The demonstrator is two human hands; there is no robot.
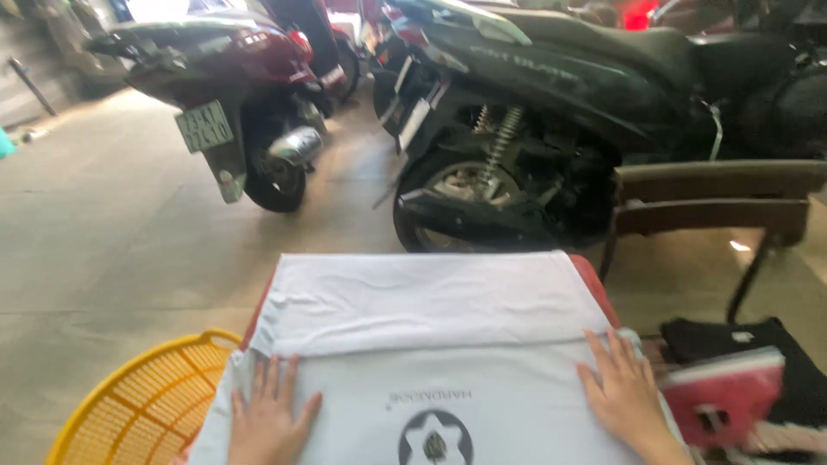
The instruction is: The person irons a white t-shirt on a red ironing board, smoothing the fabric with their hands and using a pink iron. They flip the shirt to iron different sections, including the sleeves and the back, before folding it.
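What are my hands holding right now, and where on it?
Nothing is gripped. Both the left hand and the right hand lie flat, palms down, on the white T-shirt, just below its folded-over edge, near its left and right sides.

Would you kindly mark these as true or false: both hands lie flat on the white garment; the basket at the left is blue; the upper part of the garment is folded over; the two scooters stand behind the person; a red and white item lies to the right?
1. Both hands lie flat on the white garment. True: the left hand and the right hand press on it, palms down.
2. The basket is blue. False: the basket is yellow.
3. The garment's upper part is folded over. True: a folded edge runs between the hands.
4. The scooters stand behind the person. False: the dark red scooter and the black scooter are parked ahead.
5. A red and white item lies to the right. True.
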